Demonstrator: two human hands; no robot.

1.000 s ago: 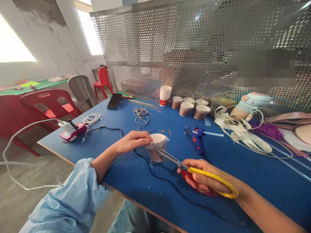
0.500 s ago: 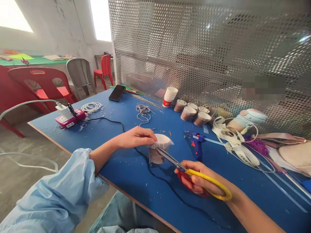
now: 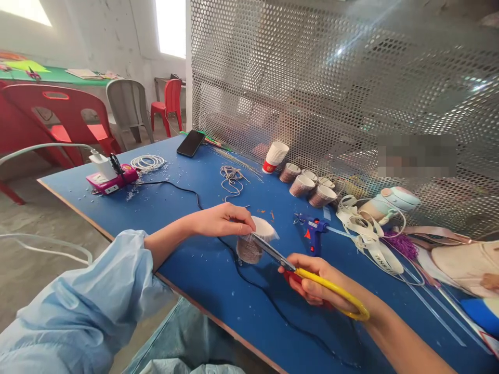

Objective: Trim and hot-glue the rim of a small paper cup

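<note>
My left hand [image 3: 224, 220] pinches the rim of a small paper cup [image 3: 251, 245] wrapped in brownish material, which stands on the blue table [image 3: 218, 291]. My right hand [image 3: 317, 283] grips the yellow and red handles of a pair of scissors [image 3: 312, 275]. The scissor blades reach left to the top edge of the cup, where thin white material sticks out.
A blue glue gun [image 3: 314, 231] lies just behind my right hand, its black cord [image 3: 268, 301] trailing under the cup. Wrapped cups [image 3: 307, 184], a stack of paper cups [image 3: 275, 156], ribbons [image 3: 370, 234], string [image 3: 232, 176], a phone [image 3: 191, 143] and a pink power strip [image 3: 111, 179] lie about. A perforated metal screen [image 3: 331, 93] backs the table.
The view has shifted, so everything sits a little more to the left and lower. Both hands keep their hold, and the cup is now tilted slightly with the blades at its rim.
</note>
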